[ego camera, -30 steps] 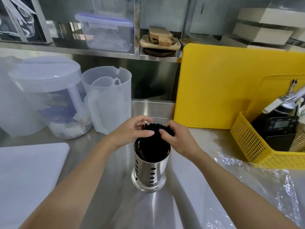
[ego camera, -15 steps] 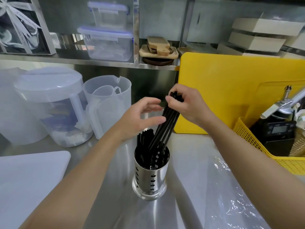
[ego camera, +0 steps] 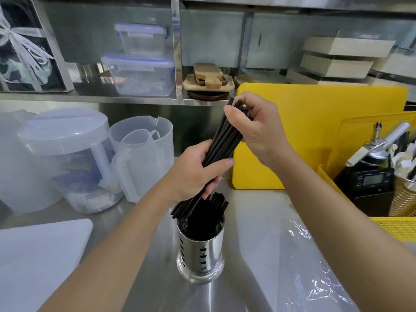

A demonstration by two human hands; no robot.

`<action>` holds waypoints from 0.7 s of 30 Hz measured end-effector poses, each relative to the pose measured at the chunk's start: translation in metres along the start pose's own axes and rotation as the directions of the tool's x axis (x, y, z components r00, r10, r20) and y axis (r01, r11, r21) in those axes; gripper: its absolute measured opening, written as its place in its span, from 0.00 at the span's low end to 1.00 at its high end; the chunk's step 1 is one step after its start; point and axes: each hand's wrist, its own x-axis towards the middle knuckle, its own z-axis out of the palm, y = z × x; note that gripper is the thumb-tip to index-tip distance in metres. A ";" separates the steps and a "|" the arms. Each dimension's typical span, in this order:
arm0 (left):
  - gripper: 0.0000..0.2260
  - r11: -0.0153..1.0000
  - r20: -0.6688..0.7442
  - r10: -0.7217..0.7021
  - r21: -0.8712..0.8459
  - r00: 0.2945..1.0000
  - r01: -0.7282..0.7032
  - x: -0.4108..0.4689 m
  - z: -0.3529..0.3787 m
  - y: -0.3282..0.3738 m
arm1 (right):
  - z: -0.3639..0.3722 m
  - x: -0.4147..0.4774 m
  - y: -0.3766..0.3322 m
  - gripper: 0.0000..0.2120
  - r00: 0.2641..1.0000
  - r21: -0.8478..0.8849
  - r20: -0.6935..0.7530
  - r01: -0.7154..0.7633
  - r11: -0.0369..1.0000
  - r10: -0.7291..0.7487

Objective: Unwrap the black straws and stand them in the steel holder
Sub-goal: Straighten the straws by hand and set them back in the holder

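The bundle of thin black plastic straws (ego camera: 221, 140) slants over the perforated cylindrical steel holder (ego camera: 200, 255) on the steel worktop (ego camera: 247, 221), left grip (ego camera: 193, 174) wrapped round its lower half, right grip (ego camera: 258, 129) pinching its top; light, slick and loose, it seems best squeezed mid-length.

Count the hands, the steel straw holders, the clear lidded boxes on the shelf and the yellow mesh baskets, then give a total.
Hands: 2 (left hand, right hand)
Steel straw holder: 1
Clear lidded boxes: 2 (upper box, lower box)
Yellow mesh basket: 1
Total: 6
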 end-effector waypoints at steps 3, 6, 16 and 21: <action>0.07 0.990 0.001 -0.074 -0.122 0.997 0.073 -0.009 0.010 0.000 | 0.003 -0.010 0.001 0.06 0.996 0.069 -0.042 -0.074 0.995 0.077; 0.08 0.936 0.022 -0.174 -0.305 0.984 0.173 -0.023 0.023 -0.004 | 0.003 -0.028 0.006 0.11 0.982 0.130 0.017 -0.190 0.973 0.189; 0.16 0.779 0.053 -0.276 -0.573 0.960 0.255 -0.060 0.053 -0.024 | 0.007 -0.091 0.016 0.15 0.893 0.277 0.160 -0.451 0.849 0.422; 0.11 0.739 0.069 -0.277 -0.622 0.959 0.258 -0.071 0.061 -0.037 | 0.007 -0.108 0.014 0.14 0.888 0.242 0.145 -0.459 0.855 0.436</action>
